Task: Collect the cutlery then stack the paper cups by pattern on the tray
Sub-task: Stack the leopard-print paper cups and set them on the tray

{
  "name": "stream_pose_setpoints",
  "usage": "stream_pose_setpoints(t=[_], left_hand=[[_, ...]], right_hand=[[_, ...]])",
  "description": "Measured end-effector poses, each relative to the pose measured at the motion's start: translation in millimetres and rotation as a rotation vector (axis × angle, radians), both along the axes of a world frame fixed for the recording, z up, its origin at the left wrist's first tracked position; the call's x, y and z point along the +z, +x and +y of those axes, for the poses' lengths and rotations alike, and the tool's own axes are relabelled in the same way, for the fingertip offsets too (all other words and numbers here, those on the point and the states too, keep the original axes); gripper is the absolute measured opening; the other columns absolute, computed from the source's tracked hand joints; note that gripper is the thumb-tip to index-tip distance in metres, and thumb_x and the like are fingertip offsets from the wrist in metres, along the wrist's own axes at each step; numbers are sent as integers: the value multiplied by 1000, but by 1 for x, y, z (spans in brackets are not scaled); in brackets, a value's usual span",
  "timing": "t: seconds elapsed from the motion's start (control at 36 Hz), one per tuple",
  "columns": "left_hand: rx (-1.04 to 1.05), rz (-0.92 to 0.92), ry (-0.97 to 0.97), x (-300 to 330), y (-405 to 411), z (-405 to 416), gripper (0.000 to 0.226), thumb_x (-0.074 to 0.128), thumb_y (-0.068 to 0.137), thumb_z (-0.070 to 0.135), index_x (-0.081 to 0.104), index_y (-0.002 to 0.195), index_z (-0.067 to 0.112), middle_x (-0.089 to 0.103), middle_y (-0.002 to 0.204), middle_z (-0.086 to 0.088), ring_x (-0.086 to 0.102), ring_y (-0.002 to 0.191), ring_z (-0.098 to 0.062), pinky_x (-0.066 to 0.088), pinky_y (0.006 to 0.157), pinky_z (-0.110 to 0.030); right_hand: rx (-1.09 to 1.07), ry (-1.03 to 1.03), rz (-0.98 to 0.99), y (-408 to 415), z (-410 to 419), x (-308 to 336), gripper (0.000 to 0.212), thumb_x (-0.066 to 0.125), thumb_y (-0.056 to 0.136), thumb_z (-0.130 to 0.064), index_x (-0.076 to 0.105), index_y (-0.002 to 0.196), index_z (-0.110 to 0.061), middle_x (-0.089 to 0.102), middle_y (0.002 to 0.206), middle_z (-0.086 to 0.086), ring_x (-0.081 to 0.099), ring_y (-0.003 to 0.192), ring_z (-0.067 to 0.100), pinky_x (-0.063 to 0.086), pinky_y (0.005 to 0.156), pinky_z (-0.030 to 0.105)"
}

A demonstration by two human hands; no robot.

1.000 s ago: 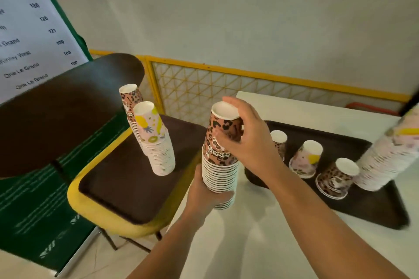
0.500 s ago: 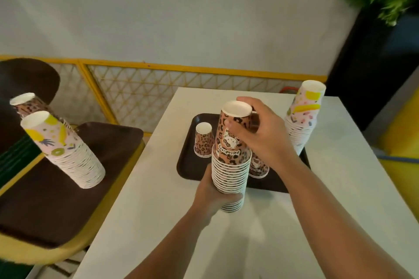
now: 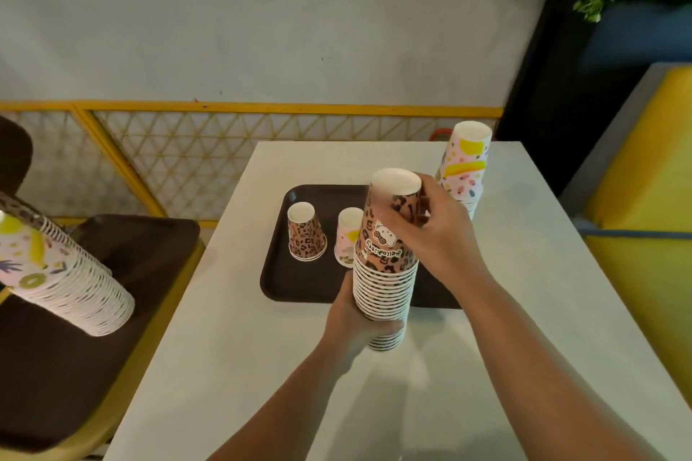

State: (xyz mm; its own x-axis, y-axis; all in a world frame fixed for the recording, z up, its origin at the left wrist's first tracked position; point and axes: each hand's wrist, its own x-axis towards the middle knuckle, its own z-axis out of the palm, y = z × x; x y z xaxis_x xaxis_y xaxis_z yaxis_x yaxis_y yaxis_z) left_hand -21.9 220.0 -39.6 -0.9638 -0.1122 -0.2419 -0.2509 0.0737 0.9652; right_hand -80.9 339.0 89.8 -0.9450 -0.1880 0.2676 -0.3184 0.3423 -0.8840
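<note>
Steadying leopard stack (image 3: pixel 385 273) above the table just in front of the tray (image 3: pixel 279 273) | left hand (image 3: pixel 359 322) wraps its base to carry it, right hand (image 3: pixel 430 232) grips the top cup so it seats square | loose leopard cup (image 3: pixel 306 232) and pink cup (image 3: pixel 346 236) on tray, apparently still unsorted | pink stack (image 3: pixel 464 165) at tray's far right

At frame centre, a brown leopard-print cup stack (image 3: pixel 385 266); behind it a dark brown tray (image 3: pixel 299 284) on a white table (image 3: pixel 232 348). Upper right, a pink stack (image 3: pixel 464 165) with yellow splashes.
</note>
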Motion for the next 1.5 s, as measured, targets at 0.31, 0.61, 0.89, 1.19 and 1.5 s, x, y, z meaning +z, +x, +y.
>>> stream_pose_setpoints(t=[0.31, 0.61, 0.89, 1.19, 1.5], left_hand=[[-61, 15, 11, -5, -15, -13, 106, 88, 39, 26, 44, 135, 31, 65, 120, 8, 61, 112, -10, 52, 95, -39], [-83, -10, -17, -12, -28, -22, 106, 90, 43, 27, 41, 137, 33, 62, 124, 11, 57, 116, -11, 50, 98, -42], [-115, -8, -67, -13, -32, -26, 107, 88, 45, 35, 38, 139, 32, 60, 127, 12, 56, 119, -10, 49, 100, -43], [-107, 9, -81, -19, -34, -29, 105, 85, 43, 38, 40, 137, 27, 61, 125, 11, 58, 116, -10, 50, 99, -42], [-85, 16, -86, -20, -36, -30, 102, 87, 47, 30, 40, 137, 29, 61, 124, 11, 57, 116, -11, 50, 99, -40]], right_hand=[[-110, 10, 52, -14, -7, 2, 50, 67, 71, -43, 54, 116, -24, 63, 106, -10, 59, 99, 4, 51, 82, 22], [-78, 86, 25, -23, -18, 0, 53, 66, 67, -50, 46, 114, -33, 57, 107, -14, 54, 98, 2, 45, 80, 15], [-136, 65, 31, -28, -21, -5, 51, 66, 69, -44, 50, 115, -28, 60, 107, -11, 55, 96, 1, 45, 78, 13], [-140, -20, 48, -33, -18, 7, 40, 69, 76, -30, 50, 112, -29, 61, 103, -14, 58, 98, 1, 51, 78, 14], [-87, 91, -4, -37, -21, -2, 59, 68, 64, -49, 52, 116, -27, 60, 109, -10, 55, 100, 2, 48, 79, 19]])
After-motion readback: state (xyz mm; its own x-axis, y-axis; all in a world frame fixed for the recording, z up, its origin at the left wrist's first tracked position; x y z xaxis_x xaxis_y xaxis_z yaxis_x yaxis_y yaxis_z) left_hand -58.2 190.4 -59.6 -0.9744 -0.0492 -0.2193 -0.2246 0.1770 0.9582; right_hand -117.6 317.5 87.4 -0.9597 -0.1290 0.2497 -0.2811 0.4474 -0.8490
